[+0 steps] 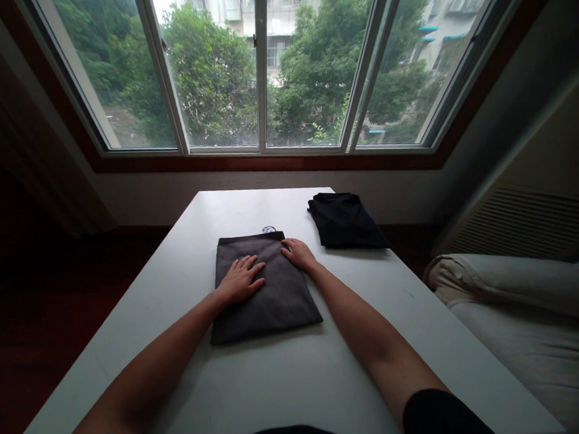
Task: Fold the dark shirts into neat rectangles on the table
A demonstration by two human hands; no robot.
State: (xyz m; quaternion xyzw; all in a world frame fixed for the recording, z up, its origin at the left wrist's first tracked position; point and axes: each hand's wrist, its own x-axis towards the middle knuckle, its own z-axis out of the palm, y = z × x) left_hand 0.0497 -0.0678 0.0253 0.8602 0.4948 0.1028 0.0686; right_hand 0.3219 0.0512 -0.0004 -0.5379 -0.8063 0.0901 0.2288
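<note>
A dark grey drawstring bag (pixel 276 305) lies flat on the white table, its cord (pixel 269 229) poking out past the far hem. My left hand (pixel 241 279) rests palm down on the bag's upper middle, fingers spread, holding nothing. At the bag's far right edge, my right hand (pixel 299 253) touches the fabric with its fingertips; the fingers are slightly bent and look apart, and the underside of this hand is hidden. A folded black cloth item (pixel 347 220), perhaps a garment, lies beyond my right hand near the table's right edge.
The white table (pixel 180 359) narrows away from me toward a wide window (pixel 258 79) with a brown frame. A sofa with a light cover (pixel 530 291) stands close along the right side. On the left is dark reddish floor (pixel 74 287) and a curtain (pixel 27 131).
</note>
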